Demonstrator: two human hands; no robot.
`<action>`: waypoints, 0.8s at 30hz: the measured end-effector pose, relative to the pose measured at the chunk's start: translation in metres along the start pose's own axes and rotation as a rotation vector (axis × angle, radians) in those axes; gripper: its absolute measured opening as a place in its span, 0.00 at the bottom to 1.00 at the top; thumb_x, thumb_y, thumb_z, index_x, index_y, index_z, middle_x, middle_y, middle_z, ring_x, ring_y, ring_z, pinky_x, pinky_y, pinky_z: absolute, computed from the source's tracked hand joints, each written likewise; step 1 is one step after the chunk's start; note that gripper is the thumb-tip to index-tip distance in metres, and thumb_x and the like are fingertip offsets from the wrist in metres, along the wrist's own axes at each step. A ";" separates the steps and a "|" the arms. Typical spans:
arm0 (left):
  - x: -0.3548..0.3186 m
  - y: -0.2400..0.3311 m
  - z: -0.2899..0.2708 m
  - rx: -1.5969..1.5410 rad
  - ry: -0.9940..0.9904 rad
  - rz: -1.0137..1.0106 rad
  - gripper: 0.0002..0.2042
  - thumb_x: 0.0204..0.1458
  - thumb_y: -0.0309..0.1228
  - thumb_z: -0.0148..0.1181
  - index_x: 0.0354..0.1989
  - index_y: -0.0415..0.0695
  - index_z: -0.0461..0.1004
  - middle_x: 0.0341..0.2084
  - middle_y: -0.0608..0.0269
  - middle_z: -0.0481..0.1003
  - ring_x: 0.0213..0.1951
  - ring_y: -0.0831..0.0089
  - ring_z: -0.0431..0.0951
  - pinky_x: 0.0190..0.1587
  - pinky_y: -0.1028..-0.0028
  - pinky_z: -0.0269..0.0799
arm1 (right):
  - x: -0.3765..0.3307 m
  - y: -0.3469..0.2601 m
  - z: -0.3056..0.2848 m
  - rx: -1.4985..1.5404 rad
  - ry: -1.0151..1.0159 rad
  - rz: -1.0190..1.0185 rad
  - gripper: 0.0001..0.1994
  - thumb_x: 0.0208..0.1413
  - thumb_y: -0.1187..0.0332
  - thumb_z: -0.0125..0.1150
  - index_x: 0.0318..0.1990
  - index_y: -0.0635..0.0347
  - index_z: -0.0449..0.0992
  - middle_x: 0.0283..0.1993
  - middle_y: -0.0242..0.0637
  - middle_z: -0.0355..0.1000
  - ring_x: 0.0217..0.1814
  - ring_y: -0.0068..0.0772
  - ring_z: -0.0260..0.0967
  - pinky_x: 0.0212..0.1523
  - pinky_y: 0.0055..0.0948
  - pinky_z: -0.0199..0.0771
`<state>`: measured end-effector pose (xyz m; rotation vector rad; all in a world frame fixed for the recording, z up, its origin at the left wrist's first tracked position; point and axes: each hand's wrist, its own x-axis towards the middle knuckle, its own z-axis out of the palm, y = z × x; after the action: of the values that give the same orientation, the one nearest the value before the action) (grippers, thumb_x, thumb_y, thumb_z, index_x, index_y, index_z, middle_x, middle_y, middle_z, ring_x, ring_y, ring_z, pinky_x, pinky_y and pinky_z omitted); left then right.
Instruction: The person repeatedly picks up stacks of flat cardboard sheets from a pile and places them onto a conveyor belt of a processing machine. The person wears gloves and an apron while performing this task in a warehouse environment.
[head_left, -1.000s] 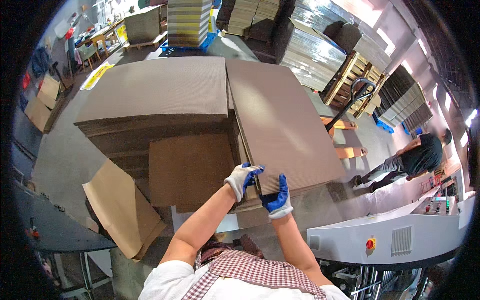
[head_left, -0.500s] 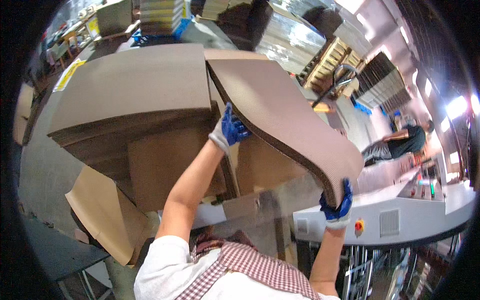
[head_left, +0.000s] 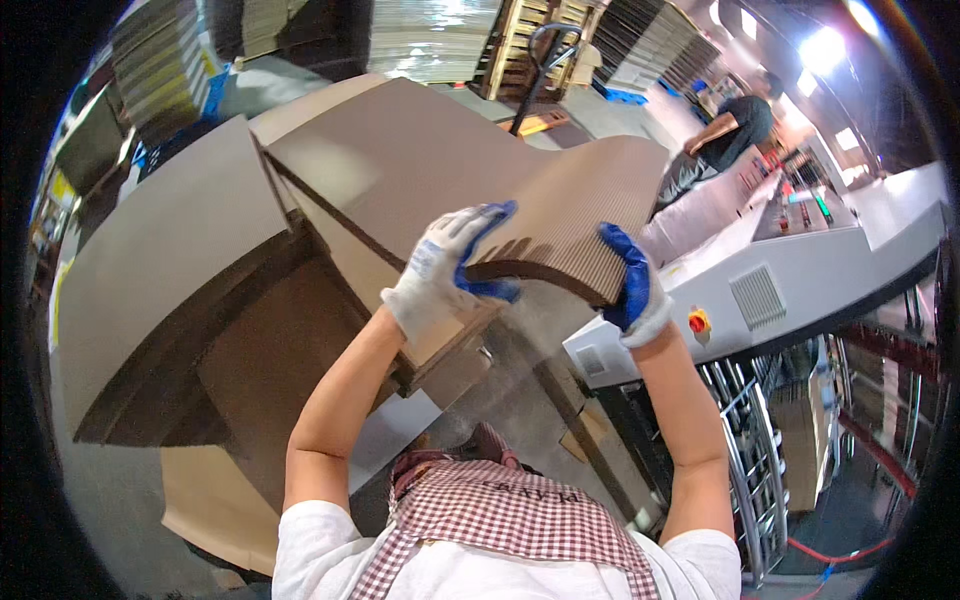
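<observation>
Since the earlier frame, both hands have closed in toward each other and now grip the near edge of the lifted cardboard bundle [head_left: 500, 190], which has swung further toward the machine on the right. Left hand [head_left: 445, 275], in a white glove with blue palm, is clamped on the bundle's lower edge, thumb under and fingers curled over the top. Right hand [head_left: 630, 290], in a matching glove, is wrapped around the bundle's near right corner, fingers [head_left: 622, 255] pressed against the ribbed edge. Bundle is raised off the stack, bowed along its length, its far end resting over the remaining sheets.

2 tall stacks of flat cardboard [head_left: 160, 290] stand to the left and below the bundle, near the person. A grey machine housing [head_left: 800, 270] with a vent grille and a red button on a yellow base [head_left: 698, 321] sits just right of the right hand. Behind it, another person [head_left: 735, 125] in a dark shirt bends over the machine. A pallet truck handle [head_left: 545, 60] and wrapped pallets stand well beyond.
</observation>
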<state>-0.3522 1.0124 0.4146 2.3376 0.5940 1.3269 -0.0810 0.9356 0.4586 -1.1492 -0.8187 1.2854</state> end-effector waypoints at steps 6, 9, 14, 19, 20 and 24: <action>0.012 0.003 0.056 -0.120 -0.285 0.000 0.39 0.39 0.44 0.73 0.61 0.43 0.65 0.56 0.52 0.70 0.58 0.56 0.70 0.60 0.64 0.65 | -0.017 0.015 0.018 0.294 -0.175 0.188 0.27 0.60 0.48 0.54 0.55 0.62 0.69 0.50 0.43 0.73 0.50 0.38 0.73 0.52 0.39 0.76; 0.003 -0.004 0.067 -0.321 -0.350 -0.166 0.41 0.38 0.42 0.74 0.63 0.42 0.64 0.55 0.55 0.72 0.56 0.67 0.72 0.59 0.67 0.66 | -0.028 0.024 0.001 0.212 -0.096 0.279 0.34 0.56 0.37 0.52 0.56 0.58 0.70 0.48 0.41 0.75 0.48 0.36 0.73 0.50 0.38 0.74; -0.018 -0.009 0.079 -0.514 -0.437 -0.278 0.46 0.37 0.41 0.76 0.66 0.42 0.59 0.60 0.57 0.67 0.60 0.71 0.66 0.63 0.69 0.62 | -0.027 0.087 -0.004 0.371 0.043 0.161 0.21 0.59 0.49 0.57 0.52 0.52 0.72 0.43 0.38 0.76 0.44 0.33 0.75 0.45 0.34 0.76; -0.024 0.020 0.098 -0.311 -0.263 -0.314 0.44 0.36 0.37 0.77 0.63 0.41 0.60 0.56 0.54 0.70 0.58 0.69 0.69 0.61 0.70 0.65 | -0.023 0.124 -0.011 0.418 0.075 0.021 0.23 0.60 0.57 0.60 0.58 0.53 0.62 0.49 0.35 0.71 0.46 0.36 0.74 0.45 0.38 0.76; -0.023 0.019 0.098 -0.405 -0.218 -0.357 0.41 0.37 0.33 0.76 0.62 0.40 0.62 0.53 0.55 0.72 0.55 0.70 0.72 0.59 0.70 0.67 | -0.022 0.126 -0.010 0.460 0.049 -0.043 0.23 0.60 0.60 0.59 0.59 0.53 0.60 0.51 0.36 0.70 0.47 0.37 0.73 0.44 0.38 0.76; -0.034 0.001 0.093 -0.831 -0.152 -0.690 0.32 0.42 0.27 0.71 0.59 0.39 0.66 0.47 0.56 0.75 0.47 0.71 0.76 0.51 0.72 0.72 | -0.026 0.120 0.000 0.439 0.156 0.043 0.19 0.61 0.70 0.55 0.59 0.54 0.62 0.52 0.37 0.70 0.47 0.34 0.72 0.44 0.37 0.77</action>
<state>-0.2868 0.9819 0.3472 1.3567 0.5728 0.8227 -0.1196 0.8995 0.3481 -0.9012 -0.3719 1.3106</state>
